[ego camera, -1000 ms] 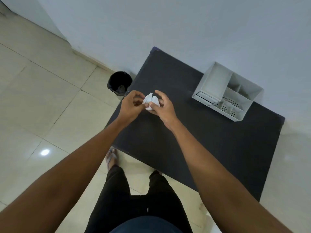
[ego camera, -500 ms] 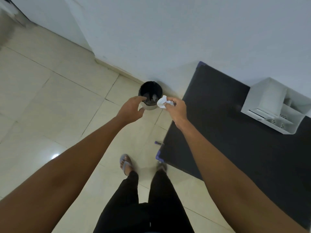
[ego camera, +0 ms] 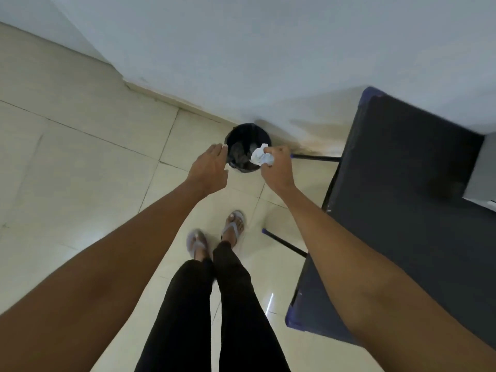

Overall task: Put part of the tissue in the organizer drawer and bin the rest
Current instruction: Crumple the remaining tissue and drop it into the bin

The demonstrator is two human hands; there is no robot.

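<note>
A crumpled white tissue [ego camera: 261, 157] is pinched in my right hand [ego camera: 277, 169], held over the right side of the black round bin [ego camera: 243, 135] that stands on the floor by the wall. My left hand [ego camera: 210, 168] hovers flat and empty at the bin's left rim, fingers together and stretched out. Dark crumpled lining or waste shows inside the bin. Only a corner of the white organizer [ego camera: 483, 173] is visible at the right edge, on the dark table [ego camera: 408, 189]; its drawer is out of view.
The dark table with blue-trimmed edges and thin black legs [ego camera: 285, 241] stands to the right of the bin. Cream floor tiles [ego camera: 80, 170] spread to the left. My feet in sandals [ego camera: 214, 237] are just below the bin.
My view has swung left from the table to the bin. Both hands parted; the right hand carried the tissue from above the table to over the bin, and the left let go.
</note>
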